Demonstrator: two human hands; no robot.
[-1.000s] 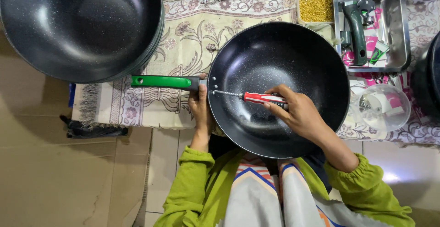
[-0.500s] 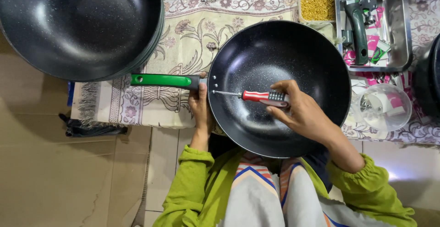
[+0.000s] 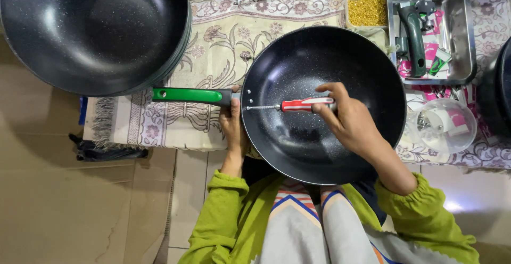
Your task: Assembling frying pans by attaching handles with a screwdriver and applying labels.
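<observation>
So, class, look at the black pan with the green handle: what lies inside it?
Inside the black pan lies a red-handled screwdriver, held by the right hand, tip at the handle-side wall. The hand and forearm cover part of the pan's floor.

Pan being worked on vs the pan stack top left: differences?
The pan with the green handle is single; the stacked pans are nested. The right hand holds a red-handled screwdriver inside the first; the stack sits untouched, no handle visible. Both are black and speckled.
</observation>
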